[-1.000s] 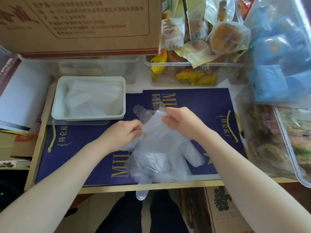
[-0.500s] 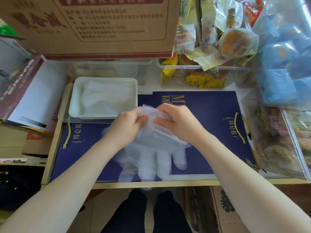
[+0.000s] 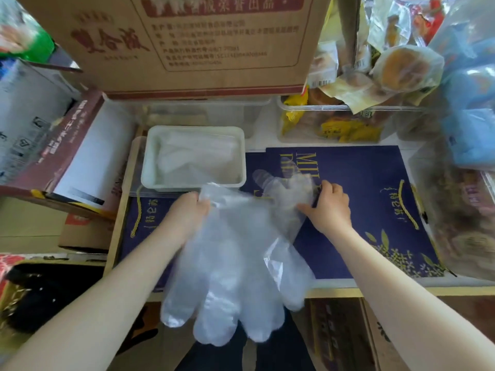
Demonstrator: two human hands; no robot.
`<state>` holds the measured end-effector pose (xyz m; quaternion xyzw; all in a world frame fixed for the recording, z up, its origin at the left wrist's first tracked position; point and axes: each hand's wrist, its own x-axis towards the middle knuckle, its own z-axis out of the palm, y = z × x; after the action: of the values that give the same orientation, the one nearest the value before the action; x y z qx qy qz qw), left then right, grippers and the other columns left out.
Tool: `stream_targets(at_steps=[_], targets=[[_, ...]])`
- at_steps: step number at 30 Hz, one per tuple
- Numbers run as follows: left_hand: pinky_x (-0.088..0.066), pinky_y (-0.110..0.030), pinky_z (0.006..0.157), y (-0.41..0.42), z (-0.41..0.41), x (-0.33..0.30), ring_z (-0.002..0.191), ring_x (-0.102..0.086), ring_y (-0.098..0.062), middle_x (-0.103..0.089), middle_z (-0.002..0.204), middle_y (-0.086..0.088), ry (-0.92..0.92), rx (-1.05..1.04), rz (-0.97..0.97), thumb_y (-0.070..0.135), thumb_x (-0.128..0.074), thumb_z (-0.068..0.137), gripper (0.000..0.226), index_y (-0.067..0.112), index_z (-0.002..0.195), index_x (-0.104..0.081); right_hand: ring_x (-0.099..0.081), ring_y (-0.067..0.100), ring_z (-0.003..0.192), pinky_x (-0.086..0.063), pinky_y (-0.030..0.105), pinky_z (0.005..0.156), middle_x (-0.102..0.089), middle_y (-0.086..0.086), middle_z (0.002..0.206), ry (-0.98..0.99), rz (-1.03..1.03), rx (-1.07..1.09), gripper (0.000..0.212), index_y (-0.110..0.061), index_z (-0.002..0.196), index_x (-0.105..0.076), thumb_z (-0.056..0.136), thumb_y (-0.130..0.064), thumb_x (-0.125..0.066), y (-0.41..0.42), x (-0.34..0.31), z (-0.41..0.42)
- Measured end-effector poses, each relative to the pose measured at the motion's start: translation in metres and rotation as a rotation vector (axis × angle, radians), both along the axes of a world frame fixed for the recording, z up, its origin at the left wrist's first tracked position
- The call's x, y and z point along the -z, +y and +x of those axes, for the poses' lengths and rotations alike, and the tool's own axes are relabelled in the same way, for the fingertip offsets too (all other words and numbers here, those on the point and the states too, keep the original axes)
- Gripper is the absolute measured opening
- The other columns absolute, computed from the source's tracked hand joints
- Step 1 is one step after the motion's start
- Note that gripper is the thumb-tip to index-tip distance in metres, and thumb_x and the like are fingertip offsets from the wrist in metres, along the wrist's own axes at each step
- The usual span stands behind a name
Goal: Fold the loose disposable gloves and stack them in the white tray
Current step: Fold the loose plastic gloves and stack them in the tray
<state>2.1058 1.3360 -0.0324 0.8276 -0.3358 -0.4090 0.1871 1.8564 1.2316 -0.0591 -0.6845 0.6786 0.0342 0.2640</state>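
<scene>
A clear disposable glove (image 3: 230, 266) hangs spread out in front of me, cuff up and fingers pointing down past the front edge of the work surface. My left hand (image 3: 188, 212) pinches its left cuff corner. My right hand (image 3: 330, 207) grips plastic on the right, where a second clear glove (image 3: 284, 183) lies with its fingers pointing up-left on the blue board; whether both hands hold one glove, I cannot tell. The white tray (image 3: 148, 167) sits at the back left and holds several folded clear gloves (image 3: 195, 156).
A dark blue printed board (image 3: 369, 199) covers the work surface. A large cardboard box (image 3: 187, 44) stands behind the tray. Clear bins of packaged snacks (image 3: 348, 113) line the back and right side. Boxes (image 3: 53, 145) crowd the left.
My hands have moved apart, stretching the glove's cuff wide. The glove now hangs lower over the front edge. A second glove shows beside my right hand.
</scene>
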Motion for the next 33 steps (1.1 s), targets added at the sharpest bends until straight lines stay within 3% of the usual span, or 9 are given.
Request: stream_targets(at_steps=[2, 8, 13, 17, 22, 25, 27, 30, 33], targets=[[-0.034, -0.036, 0.060, 0.008, -0.005, 0.005, 0.068, -0.048, -0.028, -0.052, 0.069, -0.005, -0.323, 0.212, -0.080, 0.023, -0.042, 0.098, 0.022, 0.013, 0.078, -0.047, -0.037, 0.036, 0.123, -0.040, 0.045, 0.094, -0.036, 0.015, 0.138, 0.006, -0.037, 0.000, 0.069, -0.006, 0.137, -0.033, 0.084, -0.036, -0.066, 0.003, 0.007, 0.003], [-0.036, -0.041, 0.059, 0.011, -0.009, 0.016, 0.059, -0.041, -0.030, -0.044, 0.055, -0.003, -0.148, 0.369, -0.294, 0.026, -0.047, 0.095, 0.023, 0.015, 0.075, -0.043, -0.055, 0.026, 0.082, -0.040, 0.033, 0.064, -0.061, 0.007, 0.090, -0.292, -0.023, 0.101, 0.003, -0.015, 0.089, -0.057, 0.090, -0.018, -0.057, 0.006, 0.012, 0.005], [-0.042, -0.026, 0.081, 0.003, -0.018, 0.011, 0.090, -0.056, -0.013, -0.060, 0.096, -0.006, 0.221, 0.568, -0.400, 0.054, -0.042, 0.081, 0.049, 0.010, 0.091, -0.062, -0.047, 0.012, 0.069, -0.039, 0.023, 0.064, -0.053, 0.001, 0.073, -0.994, 0.043, 0.368, 0.019, -0.017, 0.071, -0.050, 0.087, -0.013, -0.059, 0.009, -0.013, -0.004], [-0.023, 0.003, 0.093, -0.013, -0.037, -0.004, 0.118, -0.024, 0.030, -0.027, 0.145, 0.010, 0.374, 0.646, -0.367, 0.045, -0.054, 0.083, 0.025, 0.024, 0.090, -0.065, -0.056, 0.009, 0.071, -0.047, 0.019, 0.065, -0.061, -0.005, 0.072, -1.157, 0.045, 0.235, 0.022, -0.016, 0.073, -0.053, 0.093, -0.007, -0.052, 0.011, -0.042, -0.017], [-0.023, 0.007, 0.084, -0.035, -0.058, -0.019, 0.123, -0.015, 0.025, -0.004, 0.156, 0.012, 0.508, 0.437, -0.427, 0.038, -0.060, 0.087, 0.011, 0.030, 0.087, -0.068, -0.059, 0.013, 0.064, -0.049, 0.024, 0.064, -0.065, 0.001, 0.070, -1.331, 0.113, 0.225, 0.013, -0.009, 0.079, -0.056, 0.092, -0.007, -0.053, 0.012, -0.056, -0.034], [-0.034, -0.008, 0.095, -0.047, -0.066, -0.024, 0.130, -0.030, 0.011, -0.031, 0.149, 0.013, 0.644, 0.421, -0.461, 0.048, -0.067, 0.072, 0.019, 0.032, 0.081, -0.072, -0.058, 0.013, 0.065, -0.049, 0.023, 0.063, -0.062, 0.002, 0.072, -1.371, 0.106, 0.215, 0.021, -0.007, 0.082, -0.057, 0.083, -0.025, -0.066, 0.011, -0.060, -0.048], [-0.045, -0.026, 0.092, -0.048, -0.071, -0.023, 0.114, -0.056, -0.003, -0.059, 0.127, 0.008, 0.679, 0.419, -0.474, 0.045, -0.064, 0.072, 0.025, 0.026, 0.085, -0.073, -0.059, 0.015, 0.067, -0.051, 0.024, 0.064, -0.063, 0.004, 0.075, -1.411, 0.134, 0.212, 0.027, -0.006, 0.084, -0.058, 0.076, -0.031, -0.065, 0.011, -0.063, -0.056], [-0.046, -0.024, 0.080, -0.047, -0.079, -0.026, 0.089, -0.062, -0.007, -0.068, 0.092, 0.007, 0.442, 0.505, -0.622, 0.042, -0.056, 0.081, 0.030, 0.017, 0.086, -0.071, -0.062, 0.014, 0.069, -0.052, 0.022, 0.066, -0.066, 0.002, 0.076, -1.385, 0.106, 0.232, 0.020, -0.008, 0.087, -0.062, 0.082, -0.027, -0.059, 0.011, -0.067, -0.066], [-0.046, -0.018, 0.078, -0.046, -0.085, -0.034, 0.089, -0.061, -0.004, -0.065, 0.091, 0.005, 0.203, 0.614, -0.812, 0.034, -0.050, 0.087, 0.034, 0.007, 0.087, -0.070, -0.068, 0.013, 0.083, -0.053, 0.025, 0.075, -0.072, -0.002, 0.086, -1.195, 0.122, 0.352, 0.020, -0.010, 0.103, -0.063, 0.096, -0.018, -0.046, 0.011, -0.061, -0.073]])
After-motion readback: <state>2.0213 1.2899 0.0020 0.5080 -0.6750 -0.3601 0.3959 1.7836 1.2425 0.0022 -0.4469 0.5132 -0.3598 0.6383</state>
